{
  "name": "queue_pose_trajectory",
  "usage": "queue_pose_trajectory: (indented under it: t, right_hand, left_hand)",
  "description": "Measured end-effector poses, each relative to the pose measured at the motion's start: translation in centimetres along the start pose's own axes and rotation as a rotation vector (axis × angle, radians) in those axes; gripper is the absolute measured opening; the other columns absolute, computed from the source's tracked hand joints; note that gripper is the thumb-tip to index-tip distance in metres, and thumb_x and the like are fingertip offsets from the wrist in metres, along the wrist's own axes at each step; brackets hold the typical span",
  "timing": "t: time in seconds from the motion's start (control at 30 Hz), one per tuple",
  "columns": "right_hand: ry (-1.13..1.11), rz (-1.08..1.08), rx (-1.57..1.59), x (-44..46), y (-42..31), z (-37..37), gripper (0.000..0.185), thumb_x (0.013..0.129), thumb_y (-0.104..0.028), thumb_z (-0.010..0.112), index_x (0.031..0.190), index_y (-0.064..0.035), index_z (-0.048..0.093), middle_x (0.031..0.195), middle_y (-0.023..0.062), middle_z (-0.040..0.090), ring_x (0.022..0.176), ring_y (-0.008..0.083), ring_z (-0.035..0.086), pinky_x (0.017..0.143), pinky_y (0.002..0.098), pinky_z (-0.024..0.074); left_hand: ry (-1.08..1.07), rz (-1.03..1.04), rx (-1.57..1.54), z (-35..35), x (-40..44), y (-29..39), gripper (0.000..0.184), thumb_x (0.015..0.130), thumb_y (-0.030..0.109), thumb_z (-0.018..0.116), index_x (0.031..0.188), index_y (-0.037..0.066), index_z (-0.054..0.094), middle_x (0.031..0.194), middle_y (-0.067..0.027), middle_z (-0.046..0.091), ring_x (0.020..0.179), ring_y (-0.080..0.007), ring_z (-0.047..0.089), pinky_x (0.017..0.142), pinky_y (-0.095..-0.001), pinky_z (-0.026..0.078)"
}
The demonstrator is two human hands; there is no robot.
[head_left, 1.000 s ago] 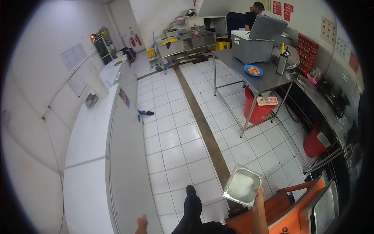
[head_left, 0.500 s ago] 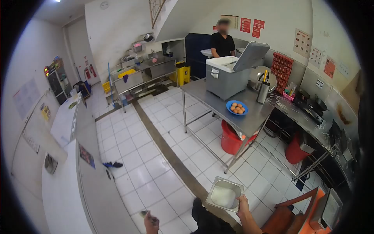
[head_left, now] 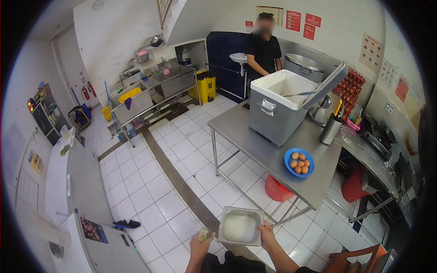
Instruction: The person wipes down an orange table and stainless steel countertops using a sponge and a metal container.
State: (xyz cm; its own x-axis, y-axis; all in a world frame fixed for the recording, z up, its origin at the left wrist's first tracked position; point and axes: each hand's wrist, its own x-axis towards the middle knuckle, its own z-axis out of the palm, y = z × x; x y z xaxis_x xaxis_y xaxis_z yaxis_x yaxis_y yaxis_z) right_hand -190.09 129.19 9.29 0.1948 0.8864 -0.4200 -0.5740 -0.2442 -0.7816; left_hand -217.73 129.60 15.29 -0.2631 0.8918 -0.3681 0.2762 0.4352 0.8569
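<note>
My right hand [head_left: 267, 235] grips the right rim of a rectangular steel food pan [head_left: 221, 237], held level in front of me. White stuff [head_left: 240, 228] covers the pan's bottom; I cannot make out what it is. Just left of the pan, my left hand [head_left: 199, 245] is closed around a small pale object [head_left: 204, 234] with a darker part, too small to name. On the steel table [head_left: 236, 132] ahead, a blue bowl [head_left: 287, 169] holds several brown eggs [head_left: 298, 164].
A grey cooler box [head_left: 273, 119] with its lid raised stands on the table. A person in black [head_left: 265, 52] is behind it. A knife holder [head_left: 331, 129] stands nearby. Below is a red bucket [head_left: 277, 189]. White freezers [head_left: 91, 191] line the left; an orange chair [head_left: 359, 260] is lower right.
The table, cooler and eggs appear nearer. My left hand has risen and moved right, close beside the pan, and the pan has shifted left in view.
</note>
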Motion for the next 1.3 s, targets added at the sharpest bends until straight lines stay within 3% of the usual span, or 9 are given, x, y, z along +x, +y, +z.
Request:
queue_pose_trajectory:
  t: [0.2,0.4,0.5,0.63,0.7,0.8,0.83,1.0,1.3]
  right_hand:
    - [-0.007,-0.047,-0.025,11.2,-1.8,9.3,0.01,0.084,0.001,0.06,0.087,-0.0068,0.055,0.085,0.0044,0.064,0.075,0.0121,0.061,0.071,0.0271,0.0511]
    - [0.075,-0.098,0.011,19.8,-4.1,15.3,0.008,0.086,0.001,0.061,0.091,-0.0043,0.059,0.085,0.0041,0.065,0.073,0.0103,0.06,0.07,0.0258,0.0503]
    - [0.123,-0.154,0.006,22.9,-6.2,17.4,0.007,0.092,-0.012,0.064,0.091,-0.0065,0.06,0.081,0.0011,0.062,0.068,0.0096,0.058,0.064,0.0257,0.0486]
    - [0.173,-0.093,-0.109,26.8,-9.1,14.7,0.024,0.097,-0.032,0.063,0.097,-0.0091,0.058,0.076,0.0025,0.059,0.055,0.0125,0.055,0.052,0.0288,0.0472]
    - [0.575,-0.177,0.214,28.6,-10.2,12.2,0.028,0.1,-0.036,0.056,0.103,-0.0091,0.055,0.076,0.0067,0.062,0.056,0.0166,0.057,0.057,0.0331,0.0519]
    - [0.684,-0.559,0.221,32.7,-5.4,-1.7,0.046,0.099,-0.045,0.054,0.129,-0.0118,0.044,0.099,0.0132,0.065,0.08,0.0244,0.065,0.071,0.0396,0.0543]
    - [0.851,-0.49,0.394,32.3,-7.9,-2.2,0.052,0.099,-0.045,0.055,0.135,-0.0119,0.037,0.11,0.0142,0.064,0.092,0.0257,0.066,0.08,0.04,0.0546]
    - [0.988,-0.628,0.531,31.8,-13.0,-6.7,0.058,0.098,-0.018,0.06,0.146,-0.0152,0.027,0.132,0.0142,0.053,0.113,0.028,0.06,0.095,0.042,0.0513]
    - [1.017,-0.5,0.363,29.2,-11.6,-5.3,0.046,0.099,-0.006,0.05,0.143,-0.0113,0.037,0.13,0.0154,0.055,0.113,0.0259,0.061,0.094,0.0398,0.053]
  left_hand:
    - [-0.153,0.018,-0.08,0.2,14.0,6.3,0.044,0.077,0.034,0.08,0.1,-0.001,0.066,0.076,-0.0117,0.068,0.062,-0.0172,0.064,0.059,-0.0337,0.051]
    - [-0.255,0.251,0.365,1.9,28.3,11.2,0.047,0.072,0.033,0.079,0.098,-0.003,0.066,0.083,-0.0186,0.071,0.075,-0.0334,0.07,0.072,-0.0419,0.053]
    - [-0.382,0.283,0.26,3.3,32.2,15.8,0.032,0.076,0.021,0.075,0.095,-0.003,0.066,0.079,-0.0135,0.069,0.07,-0.0227,0.067,0.066,-0.0351,0.051]
    - [-0.517,0.198,-0.009,7.1,36.9,19.6,0.015,0.08,0.004,0.07,0.093,-0.003,0.065,0.08,-0.0064,0.067,0.068,-0.0131,0.061,0.061,-0.028,0.048]
    - [-0.522,0.188,-0.046,8.1,38.6,20.7,0.015,0.08,0.002,0.07,0.093,-0.002,0.065,0.082,-0.0061,0.067,0.07,-0.0135,0.061,0.061,-0.0281,0.048]
    - [-0.393,0.109,-0.109,8.1,41.2,22.1,0.016,0.08,0.001,0.069,0.095,-0.002,0.064,0.085,-0.0053,0.065,0.071,-0.0137,0.061,0.062,-0.0281,0.048]
    - [-0.362,0.081,-0.114,7.8,41.8,22.8,0.016,0.08,0.001,0.069,0.095,-0.001,0.064,0.084,-0.0047,0.064,0.071,-0.0136,0.061,0.062,-0.028,0.048]
    - [-0.239,0.007,-0.064,6.5,44.3,24.7,0.017,0.08,0.002,0.07,0.095,-0.002,0.064,0.083,-0.0038,0.063,0.07,-0.0134,0.06,0.061,-0.0279,0.047]
    - [-0.177,-0.007,-0.127,3.1,55.3,28.6,0.016,0.079,0.004,0.071,0.093,-0.002,0.064,0.079,-0.0039,0.063,0.066,-0.0129,0.059,0.057,-0.0285,0.045]
